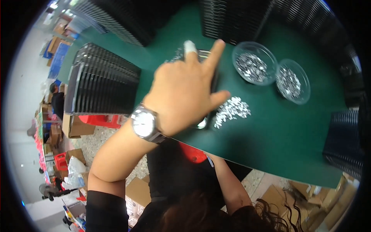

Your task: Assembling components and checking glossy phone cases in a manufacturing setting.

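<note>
My left hand [181, 91], with a watch [143, 122] on its wrist, is over the green tabletop. Its thumb and index finger stretch apart, and a white cover sits on another fingertip. Beneath it lies a dark, flat object [203, 55], mostly hidden by the hand, so its kind is unclear. Small shiny silver pieces [234, 110] lie in a loose pile beside my thumb. More dark bits [177, 55] lie past the knuckles. My right forearm [228, 179] reaches toward the table's near edge; its hand [215, 159] is mostly hidden there, next to a small whitish strip.
Two clear round bowls [240, 45] [307, 87] of silver pieces stand to the right. Stacks of black trays stand at left [104, 83], at the back [232, 19] and at far right [344, 135]. A red stool [100, 120] and cardboard boxes [81, 127] are beyond the table's left side.
</note>
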Demonstrator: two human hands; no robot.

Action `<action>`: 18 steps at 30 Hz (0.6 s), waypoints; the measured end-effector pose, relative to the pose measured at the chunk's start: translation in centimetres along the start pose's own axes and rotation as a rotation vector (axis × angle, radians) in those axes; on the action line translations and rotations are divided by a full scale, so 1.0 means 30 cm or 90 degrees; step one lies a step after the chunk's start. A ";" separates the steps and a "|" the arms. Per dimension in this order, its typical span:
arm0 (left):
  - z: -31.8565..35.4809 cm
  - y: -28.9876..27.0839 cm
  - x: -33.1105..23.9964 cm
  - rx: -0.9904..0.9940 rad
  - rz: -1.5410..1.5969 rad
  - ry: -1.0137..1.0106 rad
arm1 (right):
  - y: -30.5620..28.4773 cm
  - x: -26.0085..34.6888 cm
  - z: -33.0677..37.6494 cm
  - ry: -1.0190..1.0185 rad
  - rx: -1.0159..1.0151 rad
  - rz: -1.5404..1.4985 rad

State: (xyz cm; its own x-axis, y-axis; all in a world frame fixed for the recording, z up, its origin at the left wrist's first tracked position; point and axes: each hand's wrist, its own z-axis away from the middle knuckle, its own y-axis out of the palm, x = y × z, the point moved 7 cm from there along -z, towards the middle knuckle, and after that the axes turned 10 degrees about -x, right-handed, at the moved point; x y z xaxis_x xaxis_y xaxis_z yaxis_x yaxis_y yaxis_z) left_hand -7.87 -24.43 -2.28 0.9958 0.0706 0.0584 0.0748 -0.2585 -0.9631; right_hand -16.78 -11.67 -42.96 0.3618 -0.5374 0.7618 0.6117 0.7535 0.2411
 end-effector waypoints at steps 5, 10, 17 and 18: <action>-0.005 -0.009 0.075 -0.127 0.095 -0.032 | -0.069 0.007 0.073 0.020 -0.029 -0.032; 0.193 -0.126 0.222 -0.116 0.946 -0.334 | 0.064 0.231 0.371 -0.092 0.045 0.067; 0.856 0.174 0.587 -0.156 0.841 -0.473 | -0.061 0.762 0.790 -0.298 -0.125 0.189; 0.886 0.213 0.517 -0.045 0.892 -0.552 | -0.117 0.834 0.789 -0.366 -0.293 0.285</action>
State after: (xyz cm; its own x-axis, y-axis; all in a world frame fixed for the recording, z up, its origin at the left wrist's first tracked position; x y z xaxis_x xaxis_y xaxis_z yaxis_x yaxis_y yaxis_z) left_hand 6.66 0.61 -14.53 -0.0373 0.2365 -0.9709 -0.7751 -0.6201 -0.1213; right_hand -26.53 -18.80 -10.50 0.3008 0.1426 0.9430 0.7661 0.5527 -0.3280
